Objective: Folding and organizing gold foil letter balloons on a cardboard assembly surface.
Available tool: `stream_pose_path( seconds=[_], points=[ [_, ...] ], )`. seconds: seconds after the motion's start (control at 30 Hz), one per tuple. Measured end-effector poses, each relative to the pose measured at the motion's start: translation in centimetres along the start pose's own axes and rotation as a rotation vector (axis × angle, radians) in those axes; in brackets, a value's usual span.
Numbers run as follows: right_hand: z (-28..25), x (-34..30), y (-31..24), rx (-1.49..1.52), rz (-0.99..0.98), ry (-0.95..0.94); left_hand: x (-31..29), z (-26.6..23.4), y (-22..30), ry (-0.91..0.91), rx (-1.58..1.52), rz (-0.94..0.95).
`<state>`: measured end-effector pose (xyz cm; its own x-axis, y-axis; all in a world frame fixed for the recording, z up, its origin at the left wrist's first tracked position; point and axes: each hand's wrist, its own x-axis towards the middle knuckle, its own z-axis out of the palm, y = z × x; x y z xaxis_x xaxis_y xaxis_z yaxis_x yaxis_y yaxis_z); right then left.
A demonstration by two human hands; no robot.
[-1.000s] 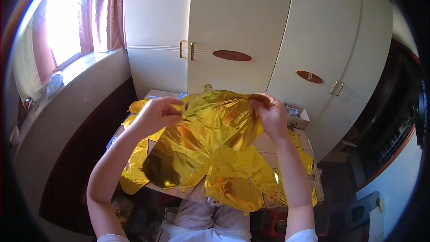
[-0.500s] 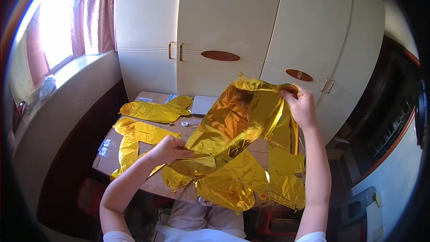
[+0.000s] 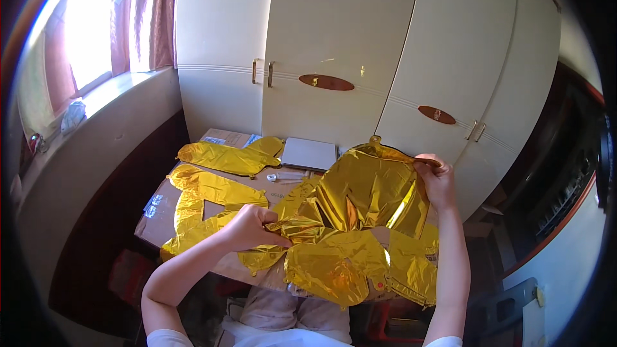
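Note:
A crinkled gold foil balloon [image 3: 373,189], lying flat without air, is stretched between my two hands over the table. My left hand [image 3: 254,226] pinches its near left edge, where the foil bunches into folds. Up at its right corner, my right hand [image 3: 438,181] grips the edge between thumb and fingers. More limp gold foil balloons lie around: one at the far left [image 3: 225,158], an angular one [image 3: 188,202] beside my left forearm, and others [image 3: 331,265] at the near edge, partly under the held one. Their full shapes are hidden by overlap.
Cardboard [image 3: 154,220] covers the table. A small white ring [image 3: 272,178] and a flat grey-white rectangular object [image 3: 310,153] lie toward the back. A cream wardrobe [image 3: 334,19] stands behind the table, with a windowsill [image 3: 122,83] at left. A grey chair [image 3: 514,305] is at right.
The held balloon has swung from a slanted, open fold to a broader face turned toward me. My right hand has lowered slightly, and my left has shifted a little right. The view has tilted slightly.

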<state>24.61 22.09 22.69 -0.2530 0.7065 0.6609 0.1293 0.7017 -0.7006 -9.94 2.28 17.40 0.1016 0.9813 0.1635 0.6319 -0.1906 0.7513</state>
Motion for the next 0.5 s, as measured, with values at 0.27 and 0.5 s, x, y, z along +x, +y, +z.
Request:
stream_pose_path(
  seconds=[0.27, 0.5],
  points=[
    [-0.4, -0.8, 0.4, 0.065, 0.105, 0.041, -0.3, 1.5, -1.4, 0.126, -0.458, 0.055],
    [-0.5, -1.0, -0.9, 0.203, 0.038, 0.070, -0.6, 2.0, -3.6, 0.056, -0.632, 0.135]
  ],
)
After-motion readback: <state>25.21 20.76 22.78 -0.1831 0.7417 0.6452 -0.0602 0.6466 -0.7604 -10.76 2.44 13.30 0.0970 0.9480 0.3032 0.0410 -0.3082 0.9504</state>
